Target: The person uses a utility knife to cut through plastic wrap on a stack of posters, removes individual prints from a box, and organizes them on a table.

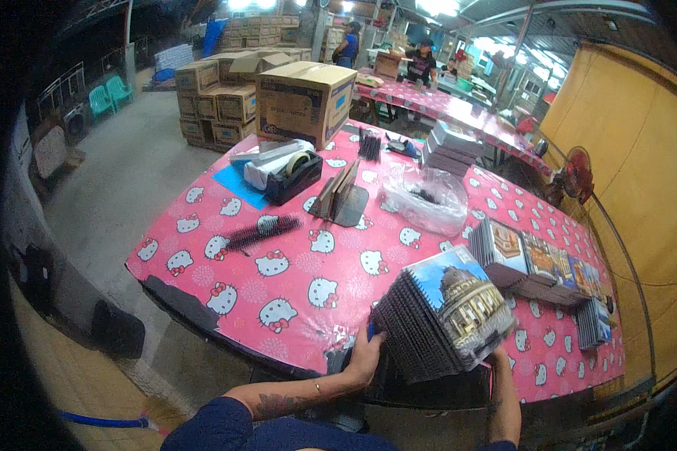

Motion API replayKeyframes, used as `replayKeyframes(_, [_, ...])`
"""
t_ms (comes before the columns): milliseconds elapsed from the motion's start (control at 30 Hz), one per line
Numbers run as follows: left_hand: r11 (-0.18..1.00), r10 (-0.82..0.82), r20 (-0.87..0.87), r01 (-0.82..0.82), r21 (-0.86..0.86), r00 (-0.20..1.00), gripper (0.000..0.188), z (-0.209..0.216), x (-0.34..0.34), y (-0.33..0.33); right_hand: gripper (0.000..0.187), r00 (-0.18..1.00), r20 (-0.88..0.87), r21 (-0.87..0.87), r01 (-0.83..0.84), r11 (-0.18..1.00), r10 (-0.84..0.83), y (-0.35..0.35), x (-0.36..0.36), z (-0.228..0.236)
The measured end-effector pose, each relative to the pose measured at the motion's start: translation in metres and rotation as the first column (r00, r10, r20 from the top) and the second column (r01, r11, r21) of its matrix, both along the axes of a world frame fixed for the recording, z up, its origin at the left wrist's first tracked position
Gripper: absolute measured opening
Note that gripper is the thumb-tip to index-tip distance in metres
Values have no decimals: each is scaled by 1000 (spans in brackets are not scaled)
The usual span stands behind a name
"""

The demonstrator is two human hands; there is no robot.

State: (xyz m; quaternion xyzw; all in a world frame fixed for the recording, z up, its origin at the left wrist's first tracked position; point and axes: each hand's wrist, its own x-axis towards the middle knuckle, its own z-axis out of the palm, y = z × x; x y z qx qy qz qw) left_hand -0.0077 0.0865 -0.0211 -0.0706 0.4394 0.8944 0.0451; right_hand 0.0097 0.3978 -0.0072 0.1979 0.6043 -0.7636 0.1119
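A thick stack of spiral-bound notebooks [459, 308], with a domed building on the top cover, sits tilted at the table's near edge. Its black coil bindings face my left. My left hand [365, 353] grips the lower left side of the stack, and something small and blue shows at its fingers. At the lower right corner my right hand [498, 356] holds the stack, its fingers mostly hidden behind it. Loose black binding coils [263, 233] lie on the pink patterned tablecloth [320, 293] to the left.
More notebook stacks [500, 252] line the right side. Farther back are a plastic bag [429, 199], a tape dispenser [293, 177], a wooden holder [338, 199] and a cardboard box [305, 105]. A fan [577, 173] stands at right; people work beyond.
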Motion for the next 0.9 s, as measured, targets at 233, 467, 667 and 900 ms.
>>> replayKeyframes(233, [858,-498,-13,490,-154,867,23,-26,-162,-7,45,993,-6,-352,105,930,-115,-98,83,-9])
replayKeyframes(467, [905,-132,-211,31,-423,969,24,-9,-188,-70,39,981,-91,-504,105,857,-174,-192,69,-12])
replayKeyframes(667, [903,-15,-219,-81,-423,976,26,46,-111,-156,28,960,-124,-663,108,741,-251,-246,13,-7])
replayKeyframes(900, [918,-281,-256,180,-354,925,41,98,-58,-149,30,987,-127,-470,30,882,-102,-266,-1,58])
